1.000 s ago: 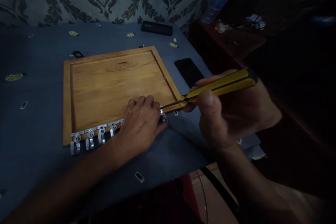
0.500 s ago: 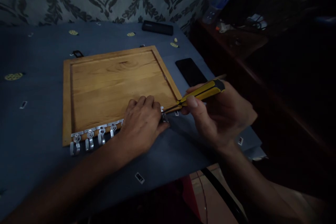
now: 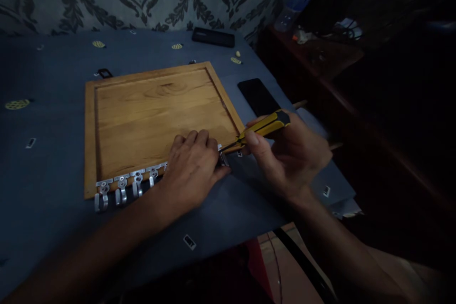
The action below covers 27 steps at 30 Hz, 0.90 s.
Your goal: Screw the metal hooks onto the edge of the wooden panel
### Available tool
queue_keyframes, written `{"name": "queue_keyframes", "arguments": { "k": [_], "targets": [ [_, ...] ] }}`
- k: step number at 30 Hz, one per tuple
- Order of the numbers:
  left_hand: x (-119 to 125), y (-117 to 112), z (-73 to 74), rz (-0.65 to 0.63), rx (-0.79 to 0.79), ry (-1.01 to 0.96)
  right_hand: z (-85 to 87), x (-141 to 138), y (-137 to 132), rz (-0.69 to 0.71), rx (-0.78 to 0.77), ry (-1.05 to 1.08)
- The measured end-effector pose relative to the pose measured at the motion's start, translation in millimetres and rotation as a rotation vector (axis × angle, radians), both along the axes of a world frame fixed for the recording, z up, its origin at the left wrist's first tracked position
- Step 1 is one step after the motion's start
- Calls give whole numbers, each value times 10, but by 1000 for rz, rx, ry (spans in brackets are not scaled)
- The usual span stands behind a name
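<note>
A framed wooden board [image 3: 149, 114] lies flat on a blue cloth. Several metal hooks [image 3: 123, 187] line its near edge. My left hand [image 3: 192, 168] rests on that near edge toward the right corner, fingers curled over a hook that is mostly hidden under them. My right hand [image 3: 288, 156] is closed on a screwdriver [image 3: 261, 127] with a yellow and black handle. Its dark tip points left and meets the hook [image 3: 223, 154] just beside my left fingers.
A black phone [image 3: 257, 96] lies on the cloth right of the board; another dark flat case [image 3: 213, 37] sits at the back near the patterned wall. A dark wooden side table [image 3: 320, 52] with clutter stands to the right. The cloth's edge runs close in front of me.
My right hand has lowered and slid left toward the board's corner, bringing the screwdriver handle down and its tip onto the hook. My left hand has stayed put.
</note>
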<state>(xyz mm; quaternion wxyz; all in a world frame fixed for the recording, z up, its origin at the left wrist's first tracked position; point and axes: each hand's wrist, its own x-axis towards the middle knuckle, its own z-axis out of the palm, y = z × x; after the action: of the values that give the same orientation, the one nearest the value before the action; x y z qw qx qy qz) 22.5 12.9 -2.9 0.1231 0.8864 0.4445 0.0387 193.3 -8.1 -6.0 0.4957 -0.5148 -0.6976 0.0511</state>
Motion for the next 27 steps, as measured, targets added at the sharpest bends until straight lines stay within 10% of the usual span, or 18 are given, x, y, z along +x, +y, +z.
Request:
{"name": "queue_keyframes", "arguments": {
  "k": [27],
  "targets": [
    [6, -11, 19, 18, -9, 14, 42, -76, 9, -50, 124, -33]
  ]
}}
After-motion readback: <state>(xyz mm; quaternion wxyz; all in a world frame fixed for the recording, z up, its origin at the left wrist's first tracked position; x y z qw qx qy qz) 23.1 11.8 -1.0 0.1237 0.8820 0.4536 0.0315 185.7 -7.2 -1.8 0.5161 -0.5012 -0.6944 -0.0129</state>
